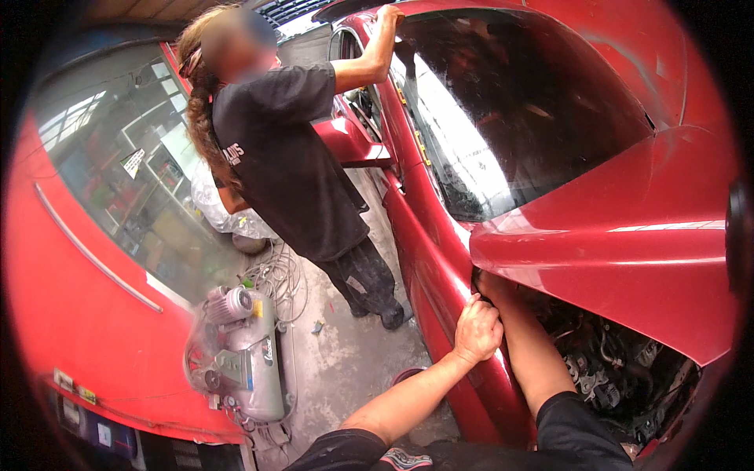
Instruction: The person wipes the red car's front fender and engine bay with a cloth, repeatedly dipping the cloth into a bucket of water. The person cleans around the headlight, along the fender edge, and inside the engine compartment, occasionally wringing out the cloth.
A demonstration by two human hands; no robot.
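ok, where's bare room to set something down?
Bare concrete between the compressor and the red fender by the left hand, short of the co-worker's shoes. The hood top is bare too, but slopes. Crowded: the tangle of cable or hose beyond the compressor, and the engine bay, packed with parts.

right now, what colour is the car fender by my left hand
The fender is glossy deep red, best seen in the head view, the only one here.

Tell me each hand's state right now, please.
Left hand: curled on the fender; grip can't be told.
Right hand: mostly hidden by the hood; can't tell.
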